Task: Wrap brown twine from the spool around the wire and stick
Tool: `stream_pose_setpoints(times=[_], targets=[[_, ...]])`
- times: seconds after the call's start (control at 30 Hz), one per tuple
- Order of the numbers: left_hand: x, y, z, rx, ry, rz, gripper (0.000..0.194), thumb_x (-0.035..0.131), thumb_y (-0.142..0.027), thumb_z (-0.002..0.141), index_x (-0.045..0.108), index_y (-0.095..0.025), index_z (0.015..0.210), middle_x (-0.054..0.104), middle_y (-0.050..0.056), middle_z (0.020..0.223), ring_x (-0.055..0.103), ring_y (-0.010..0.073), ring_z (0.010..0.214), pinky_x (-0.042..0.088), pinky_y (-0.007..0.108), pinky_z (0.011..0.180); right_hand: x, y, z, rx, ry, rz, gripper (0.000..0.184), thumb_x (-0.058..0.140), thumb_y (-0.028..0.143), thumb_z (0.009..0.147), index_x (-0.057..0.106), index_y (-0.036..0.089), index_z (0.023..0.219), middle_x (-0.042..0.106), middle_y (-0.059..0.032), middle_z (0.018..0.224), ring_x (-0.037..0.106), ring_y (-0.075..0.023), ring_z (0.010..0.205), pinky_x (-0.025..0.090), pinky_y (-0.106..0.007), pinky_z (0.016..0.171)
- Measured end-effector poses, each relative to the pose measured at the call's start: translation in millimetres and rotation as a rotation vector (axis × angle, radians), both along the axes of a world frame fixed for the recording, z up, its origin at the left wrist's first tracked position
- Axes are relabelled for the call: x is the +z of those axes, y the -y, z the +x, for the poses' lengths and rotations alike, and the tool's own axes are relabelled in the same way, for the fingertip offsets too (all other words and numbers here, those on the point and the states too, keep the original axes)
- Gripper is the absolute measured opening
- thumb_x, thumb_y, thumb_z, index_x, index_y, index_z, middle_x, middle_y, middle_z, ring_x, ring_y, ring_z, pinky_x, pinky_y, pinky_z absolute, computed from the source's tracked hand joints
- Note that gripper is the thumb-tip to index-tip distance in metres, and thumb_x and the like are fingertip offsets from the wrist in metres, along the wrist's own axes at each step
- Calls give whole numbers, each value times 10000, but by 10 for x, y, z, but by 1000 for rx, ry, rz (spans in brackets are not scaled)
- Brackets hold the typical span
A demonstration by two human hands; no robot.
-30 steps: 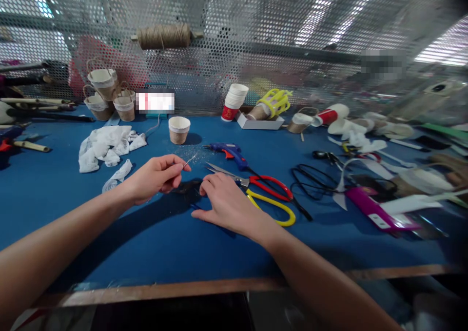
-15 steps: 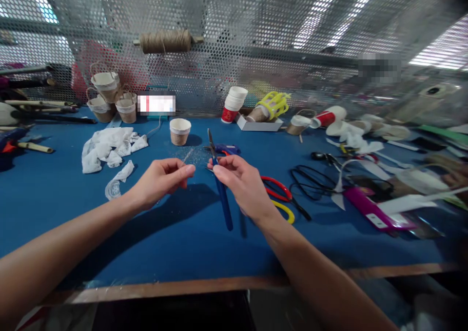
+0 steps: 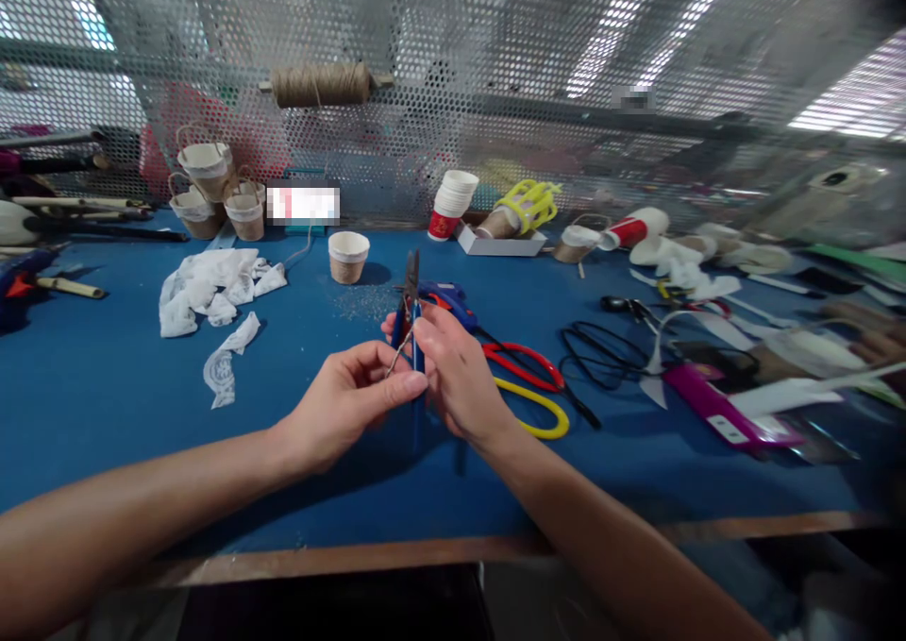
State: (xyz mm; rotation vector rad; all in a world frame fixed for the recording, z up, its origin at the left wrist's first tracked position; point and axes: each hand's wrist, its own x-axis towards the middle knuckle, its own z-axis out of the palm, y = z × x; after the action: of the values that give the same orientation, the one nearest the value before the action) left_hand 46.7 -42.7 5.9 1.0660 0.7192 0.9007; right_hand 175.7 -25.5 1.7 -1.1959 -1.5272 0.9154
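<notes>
1. Held a twisted cord (image 3: 400, 350) between both hands, its low end pinched by the left hand (image 3: 340, 405), thumb and fingers pressed close.
2. Gripped blue pliers (image 3: 414, 287) in the right hand (image 3: 460, 372), fingers curled round the handles, tips pointing up and away. Could not tell whether touching the cord.
3. Seemed to be at lining up cord and pliers.
4. Looked to need a steady left pinch next, and the cord's top end put between the tips.
5. Saw scissors (image 3: 520, 374) right beside the right hand, a glue gun (image 3: 457, 301) just past it, and a cup (image 3: 346, 261) beyond the left.
</notes>
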Motion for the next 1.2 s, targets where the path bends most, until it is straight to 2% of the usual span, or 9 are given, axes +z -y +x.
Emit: stream_pose_setpoints(times=[0.17, 0.3, 0.37, 0.43, 0.53, 0.6, 0.73, 0.9, 1.2], targets=[[12, 21, 4, 22, 37, -29, 314, 672, -336, 648, 412, -158, 649, 507, -51, 519, 334, 11, 373, 184, 173, 376, 38, 51, -16, 7, -61, -57, 436, 408, 455, 812, 460, 177, 1144, 583, -110, 1039, 580, -209, 904, 499, -305, 636], [89, 22, 5, -7, 56, 38, 299, 690, -267, 630, 414, -165, 682, 565, -30, 570, 530, 76, 530, 294, 171, 432, 82, 94, -17, 194, -196, -193, 595, 538, 510, 698, 402, 176, 1171, 541, -116, 1100, 602, -176, 790, 463, -224, 453], [124, 14, -4, -52, 21, 75, 270, 672, -257, 651, 422, -163, 689, 579, -23, 595, 524, 71, 532, 313, 176, 446, 102, 88, -12, 234, -225, -269, 582, 583, 454, 669, 407, 179, 1150, 549, -105, 1066, 598, -150, 701, 433, -206, 402], [150, -9, -29, -97, -36, 109, 237, 647, -272, 679, 441, -158, 707, 568, -27, 609, 451, 40, 465, 288, 175, 420, 125, 56, 9, 196, -235, -298, 510, 586, 358, 669, 433, 183, 1123, 557, -86, 1027, 582, -131, 663, 446, -213, 431], [170, -88, -110, -106, -143, 162, 206, 509, -353, 789, 491, -148, 781, 554, -17, 683, 334, 9, 406, 239, 174, 386, 166, -17, 98, 101, -244, -223, 426, 534, 250, 676, 471, 174, 1090, 561, -57, 951, 565, -127, 693, 487, -261, 576], [167, -165, -184, -51, -194, 179, 269, 376, -384, 853, 515, -154, 847, 531, -20, 656, 300, 12, 391, 207, 172, 373, 187, -55, 182, 100, -186, -147, 389, 520, 235, 690, 491, 163, 1071, 559, -38, 878, 559, -131, 720, 483, -294, 675], [118, -303, -305, 57, -251, 196, 216, 417, -332, 845, 536, -154, 815, 414, -58, 499, 308, 31, 402, 211, 158, 381, 165, -60, 292, 71, 179, 1, 333, 524, 231, 730, 505, 163, 1055, 564, -37, 848, 557, -153, 756, 466, -327, 731], [55, -358, -326, 110, -286, 226, 202, 448, -311, 826, 536, -137, 772, 476, -34, 574, 349, 32, 436, 251, 164, 408, 57, -34, 275, 86, 500, 193, 352, 497, 236, 770, 471, 171, 1115, 576, -90, 1008, 557, -214, 920, 444, -390, 823], [17, -366, -327, 158, -303, 267, 198, 454, -318, 816, 539, -141, 792, 445, -41, 571, 340, 43, 454, 252, 178, 422, 4, -47, 262, 105, 673, 266, 347, 507, 236, 768, 474, 167, 1106, 562, -105, 1036, 553, -234, 950, 457, -402, 823]])
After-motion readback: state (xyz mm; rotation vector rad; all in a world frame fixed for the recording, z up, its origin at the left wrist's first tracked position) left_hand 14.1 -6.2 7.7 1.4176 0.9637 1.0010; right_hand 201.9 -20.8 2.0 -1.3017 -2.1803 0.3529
